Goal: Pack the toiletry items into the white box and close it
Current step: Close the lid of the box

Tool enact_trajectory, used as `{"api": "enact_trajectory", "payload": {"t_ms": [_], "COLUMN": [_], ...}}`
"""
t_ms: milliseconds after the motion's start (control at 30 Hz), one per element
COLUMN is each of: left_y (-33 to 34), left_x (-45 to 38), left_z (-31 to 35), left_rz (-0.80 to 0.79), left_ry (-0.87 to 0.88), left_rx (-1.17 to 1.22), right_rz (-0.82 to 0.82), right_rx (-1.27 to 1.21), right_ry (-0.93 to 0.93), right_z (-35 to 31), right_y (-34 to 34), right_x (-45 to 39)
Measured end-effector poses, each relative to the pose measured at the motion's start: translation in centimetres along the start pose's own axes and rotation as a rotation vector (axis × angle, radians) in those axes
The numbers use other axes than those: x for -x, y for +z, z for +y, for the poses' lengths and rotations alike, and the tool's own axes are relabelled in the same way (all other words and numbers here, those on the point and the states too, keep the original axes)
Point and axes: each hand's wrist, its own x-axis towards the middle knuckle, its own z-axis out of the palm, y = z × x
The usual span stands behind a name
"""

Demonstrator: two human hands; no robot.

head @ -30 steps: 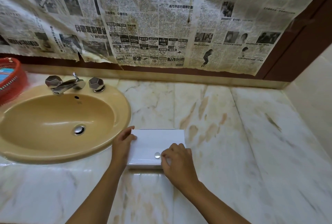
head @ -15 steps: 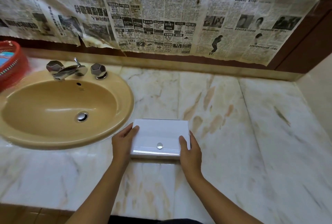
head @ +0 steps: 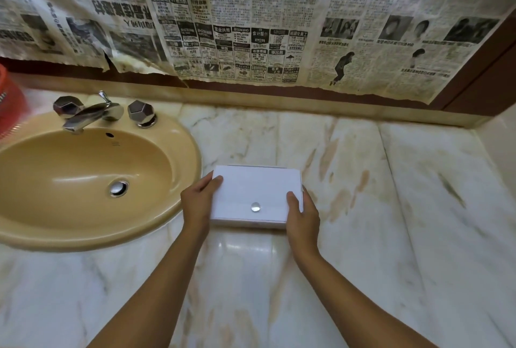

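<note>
On the pale veined marble counter [head: 391, 208], just right of the basin, lies the flat rectangular white box [head: 255, 194], its lid down and flush, so nothing of its contents can be seen. A single small round silver stud [head: 255, 206] sits on the lid near the front edge. The left hand [head: 196, 202] grips the box's left end, thumb laid over the top corner and fingers curled down the side out of sight. The right hand [head: 303, 212] grips the right end the same way, thumb on the lid, fingers wrapped round the side wall. Whether the box rests on the stone or is raised slightly, I cannot tell.

The box's left end lies close beside the rim of the one oval tan ceramic sink [head: 178, 146], whose bowl holds only a chrome drain [head: 118, 188]. Behind the bowl stand one chrome spout [head: 83, 117] and two faceted chrome knobs [head: 141, 110]. At the far left edge a red plastic basket [head: 11, 105] is partly cut off; its contents are not visible.

To the right of the box the counter runs wide and bare to the side wall; behind it, to the backsplash under the yellowed newspaper sheets [head: 251, 26].
</note>
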Motion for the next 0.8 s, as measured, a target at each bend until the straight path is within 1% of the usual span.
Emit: {"api": "enact_trajectory", "payload": {"t_ms": [200,433,633,800], "left_y": [3.5,7.1,8.7,9.0], "left_x": [-4.9,-10.3,-12.5,-12.9], "left_z": [2.0,4.4,4.9,5.2], "left_rz": [0.020,-0.009,0.003,-0.023], "left_ry": [0.011,0.032,0.023,0.027], "left_rx": [0.007,-0.008,-0.021,-0.035], "right_rz": [0.034,0.075,0.113,0.115], "right_rx": [0.006,0.000,0.005,-0.017], "right_ry": [-0.007,0.017,0.018,0.040], "right_z": [-2.0,-3.7,-4.3,-4.8], "right_y": [2.2,4.9,5.7,5.9], "right_x": [-6.0,-11.8,-14.1,-14.4]}}
